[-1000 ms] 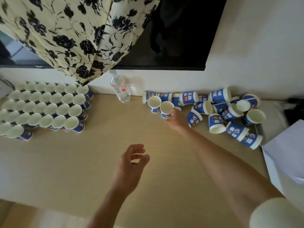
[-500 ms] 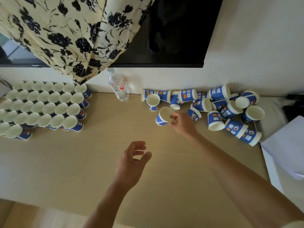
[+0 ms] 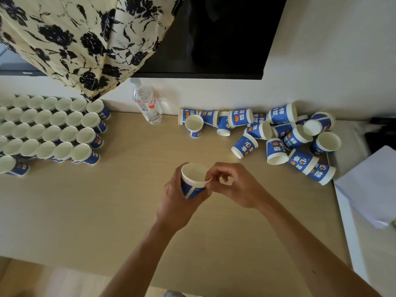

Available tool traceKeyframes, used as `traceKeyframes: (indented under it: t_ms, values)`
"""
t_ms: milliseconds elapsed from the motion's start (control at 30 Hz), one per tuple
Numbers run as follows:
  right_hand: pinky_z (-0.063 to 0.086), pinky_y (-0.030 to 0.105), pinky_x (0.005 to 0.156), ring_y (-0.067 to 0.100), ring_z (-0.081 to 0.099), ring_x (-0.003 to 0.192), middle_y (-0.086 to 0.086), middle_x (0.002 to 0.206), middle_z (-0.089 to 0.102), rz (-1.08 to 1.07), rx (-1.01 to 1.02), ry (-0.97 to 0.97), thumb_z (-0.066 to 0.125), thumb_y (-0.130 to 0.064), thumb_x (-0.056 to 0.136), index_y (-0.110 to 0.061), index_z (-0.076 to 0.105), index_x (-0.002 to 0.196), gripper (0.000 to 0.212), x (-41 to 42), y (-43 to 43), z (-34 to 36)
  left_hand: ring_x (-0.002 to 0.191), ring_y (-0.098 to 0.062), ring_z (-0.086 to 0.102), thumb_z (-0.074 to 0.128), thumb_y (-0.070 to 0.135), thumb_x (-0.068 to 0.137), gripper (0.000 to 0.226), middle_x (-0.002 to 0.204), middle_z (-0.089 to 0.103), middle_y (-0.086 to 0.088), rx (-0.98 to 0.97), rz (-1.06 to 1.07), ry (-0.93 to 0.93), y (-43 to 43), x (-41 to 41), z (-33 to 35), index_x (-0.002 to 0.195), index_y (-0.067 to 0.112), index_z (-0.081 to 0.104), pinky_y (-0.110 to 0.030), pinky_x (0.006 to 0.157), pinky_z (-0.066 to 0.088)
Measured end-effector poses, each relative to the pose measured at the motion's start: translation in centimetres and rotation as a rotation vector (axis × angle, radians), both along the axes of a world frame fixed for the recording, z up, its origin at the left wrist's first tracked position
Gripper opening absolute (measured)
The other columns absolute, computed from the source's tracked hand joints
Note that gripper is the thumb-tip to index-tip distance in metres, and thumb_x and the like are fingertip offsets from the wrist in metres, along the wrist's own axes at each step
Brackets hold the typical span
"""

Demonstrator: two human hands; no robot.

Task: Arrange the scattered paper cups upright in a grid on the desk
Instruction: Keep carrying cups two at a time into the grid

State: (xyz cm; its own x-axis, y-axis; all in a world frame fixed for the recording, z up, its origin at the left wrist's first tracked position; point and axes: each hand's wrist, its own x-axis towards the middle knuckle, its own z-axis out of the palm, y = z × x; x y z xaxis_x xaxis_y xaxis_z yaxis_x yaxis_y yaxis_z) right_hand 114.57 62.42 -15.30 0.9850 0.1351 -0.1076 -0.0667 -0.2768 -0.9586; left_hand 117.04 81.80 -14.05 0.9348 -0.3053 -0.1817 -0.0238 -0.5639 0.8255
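Dim, soft light

Light was low and even, brightest on the plain white wall (image 3: 332, 61). A clear plastic water bottle (image 3: 147, 108) cast pale glints beside it. Rows of blue-and-white paper cups (image 3: 51, 133) bowed and softened at left edge.

Water bottle (image 3: 147, 105) (upright), floral curtain (image 3: 81, 41), paper (image 3: 372, 185)

blue paper cup (image 3: 194, 182) held upright, scattered cups (image 3: 278, 133)

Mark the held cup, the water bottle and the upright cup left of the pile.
held cup (image 3: 194, 175): head view, inner wall.
water bottle (image 3: 147, 106): head view, labelled body.
upright cup (image 3: 194, 123): head view, inside its mouth.
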Motion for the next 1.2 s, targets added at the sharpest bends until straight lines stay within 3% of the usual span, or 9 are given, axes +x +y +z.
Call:
traceKeyframes:
  t_ms: [100,200,367,467,600,733,967,1067,1200]
  values:
    - [0.041,0.029,0.074,0.005,0.054,0.074,-0.005,0.080,0.066,0.012,0.097,0.014,0.073,-0.005,0.085,-0.018,0.071,0.103,0.023,0.6,-0.1,0.2,0.093,0.009,0.060,0.085,0.020,0.077,0.052,0.102,0.066,0.015,-0.037,0.066,0.016,-0.3,0.1,0.2,0.119,0.022,0.054,-0.004,0.073,0.044]
    - [0.047,0.037,0.075,0.021,0.060,0.082,0.004,0.093,0.066,-0.128,0.151,-0.003,0.073,-0.006,0.081,-0.021,0.061,0.123,0.046,3.2,-0.7,-0.6,0.091,0.015,0.057,0.083,0.020,0.078,0.050,0.096,0.063,0.025,-0.032,0.157,0.047,0.0,0.2,0.5,0.115,0.029,0.051,-0.002,0.070,0.042]
    - [0.046,0.028,0.084,0.016,0.054,0.103,0.002,0.114,0.055,-0.480,-0.220,0.004,0.086,-0.030,0.073,-0.016,0.046,0.139,0.078,12.5,-0.3,-6.1,0.091,0.015,0.057,0.082,0.021,0.079,0.047,0.097,0.059,0.040,-0.023,0.239,0.073,0.7,-0.4,0.3,0.107,0.038,0.048,-0.001,0.068,0.042]
    - [0.043,0.040,0.097,0.028,0.045,0.126,0.010,0.133,0.048,-0.452,-0.511,0.028,0.087,-0.038,0.067,-0.009,0.041,0.140,0.091,17.7,0.4,-9.6,0.089,0.013,0.059,0.082,0.019,0.079,0.046,0.095,0.061,0.037,-0.009,0.294,0.097,1.4,-1.0,-0.2,0.105,0.037,0.049,-0.002,0.067,0.043]
    - [0.043,0.044,0.099,0.033,0.043,0.128,0.012,0.138,0.043,-0.355,-0.886,0.000,0.082,-0.046,0.065,-0.008,0.039,0.139,0.093,21.4,1.4,-12.3,0.088,0.014,0.058,0.082,0.018,0.078,0.048,0.095,0.060,0.039,0.002,0.362,0.114,2.4,-1.7,-0.8,0.099,0.043,0.047,-0.001,0.065,0.042]
    - [0.041,0.047,0.101,0.033,0.043,0.130,0.012,0.140,0.044,-0.334,-0.996,-0.010,0.080,-0.050,0.070,-0.009,0.040,0.141,0.092,23.1,2.3,-13.7,0.089,0.016,0.058,0.083,0.018,0.078,0.049,0.097,0.061,0.037,-0.008,0.416,0.134,3.6,-2.2,-0.5,0.103,0.043,0.048,0.001,0.066,0.040]
    - [0.049,0.046,0.093,0.030,0.053,0.119,0.010,0.130,0.054,-0.433,-0.736,-0.108,0.083,-0.039,0.070,-0.015,0.050,0.134,0.076,20.7,3.3,-12.9,0.090,0.008,0.060,0.083,0.021,0.077,0.047,0.097,0.062,0.033,-0.027,0.483,0.096,5.6,-1.7,0.5,0.111,0.033,0.052,-0.002,0.067,0.042]
    - [0.048,0.039,0.093,0.026,0.057,0.110,0.007,0.121,0.059,-0.494,-0.460,-0.142,0.089,-0.025,0.066,-0.010,0.051,0.129,0.075,17.0,5.2,-10.6,0.090,0.008,0.060,0.082,0.020,0.078,0.045,0.097,0.062,0.033,-0.058,0.495,0.063,6.7,-1.8,1.3,0.110,0.031,0.052,-0.002,0.067,0.042]
    - [0.041,0.022,0.073,0.020,0.057,0.086,0.002,0.102,0.058,-0.550,-0.210,-0.067,0.090,-0.011,0.061,-0.013,0.044,0.107,0.065,11.2,8.7,-6.6,0.093,0.011,0.060,0.081,0.017,0.081,0.051,0.100,0.061,0.036,-0.125,0.524,0.030,9.1,-2.9,3.0,0.116,0.034,0.048,0.000,0.070,0.041]
